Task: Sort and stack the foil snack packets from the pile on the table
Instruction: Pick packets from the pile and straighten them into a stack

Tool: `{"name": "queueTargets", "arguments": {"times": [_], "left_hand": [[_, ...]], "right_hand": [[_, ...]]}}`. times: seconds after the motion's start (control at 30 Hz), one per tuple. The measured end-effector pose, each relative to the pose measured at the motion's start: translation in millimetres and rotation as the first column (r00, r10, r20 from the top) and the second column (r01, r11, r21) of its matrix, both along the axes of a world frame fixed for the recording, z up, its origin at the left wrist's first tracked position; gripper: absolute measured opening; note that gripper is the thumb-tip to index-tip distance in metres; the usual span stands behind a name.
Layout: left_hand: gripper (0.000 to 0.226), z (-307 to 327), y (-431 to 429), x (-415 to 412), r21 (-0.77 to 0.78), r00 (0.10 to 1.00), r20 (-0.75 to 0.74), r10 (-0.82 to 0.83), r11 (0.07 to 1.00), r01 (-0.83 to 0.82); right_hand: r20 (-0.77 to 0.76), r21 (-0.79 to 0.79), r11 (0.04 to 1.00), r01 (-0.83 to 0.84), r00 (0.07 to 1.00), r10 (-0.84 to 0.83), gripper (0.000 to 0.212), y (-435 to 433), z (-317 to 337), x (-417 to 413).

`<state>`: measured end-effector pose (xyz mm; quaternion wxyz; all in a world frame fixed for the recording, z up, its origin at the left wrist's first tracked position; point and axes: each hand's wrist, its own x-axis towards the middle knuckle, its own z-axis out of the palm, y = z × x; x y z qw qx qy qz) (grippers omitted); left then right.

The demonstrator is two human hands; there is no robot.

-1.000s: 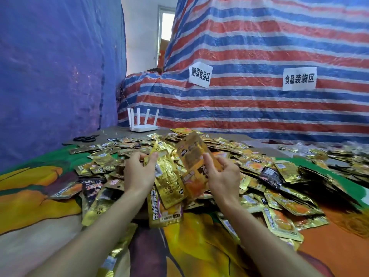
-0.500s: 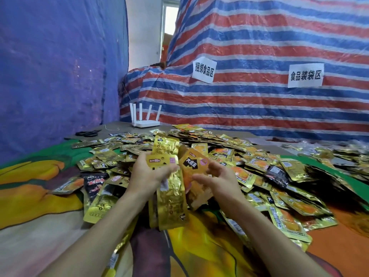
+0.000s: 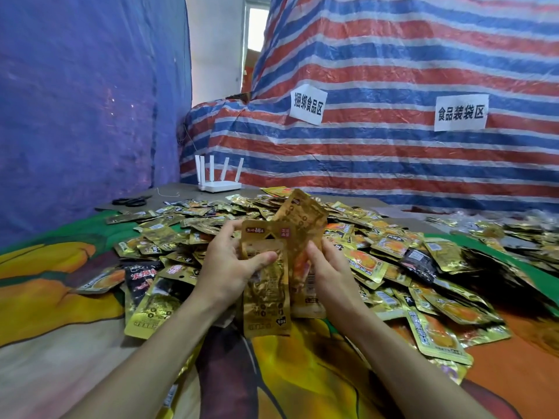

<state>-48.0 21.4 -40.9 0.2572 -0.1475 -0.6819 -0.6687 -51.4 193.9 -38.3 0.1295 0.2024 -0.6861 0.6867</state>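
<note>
so a gold foil packet [image 3: 266, 300] is being held upright above the near part of the table by the left hand [image 3: 230, 267], with the thumb being pressed across its front and the other fingers being curled round behind its top edge. A second gold packet [image 3: 302, 219] is being gripped low down by the right hand [image 3: 329, 270], thumb at the front and the rest of the fingers tucked behind it. It's being tilted to the right and partly hidden behind the first one. The two are overlapping and probably touching, though whether more packets are being sandwiched between them can't really be made out from this angle. Both are being held in front of the big pile [image 3: 393, 252] of mostly gold snack packets, which is being spread over the middle and right of the colourful printed cloth [image 3: 60, 313] covering the table, with a few black packets [image 3: 140, 275] being mixed in at its edges. Further back a white router [image 3: 219, 182] with upright antennas is being kept near the corner, black scissors [image 3: 131, 201] lying to its left. The back is being closed off by a striped tarp [image 3: 393, 164] with two paper signs [image 3: 308, 104] stuck on, and the left side by a blue tarp [image 3: 75, 116]
</note>
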Motion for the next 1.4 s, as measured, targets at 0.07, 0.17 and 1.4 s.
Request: {"name": "queueTargets", "arguments": {"times": [0.07,0.17,1.4], "left_hand": [[0.041,-1,1,1,-0.004,1.0,0.014,-0.001,1.0,0.001],[0.033,-1,4,6,-0.062,1.0,-0.014,-0.009,0.998,0.009],[0.042,-1,4,5,-0.384,0.686,-0.211,0.696,0.587,-0.713]], "right_hand": [[0.003,-0.033,0.999,-0.026,1.0,0.026,0.026,-2,-1,0],[0.004,-0.083,0.994,-0.075,0.997,0.075,0.024,-5,-2,1],[0.068,-0.108,0.992,-0.065,0.995,0.073,0.05,7,-3,-1]]}}
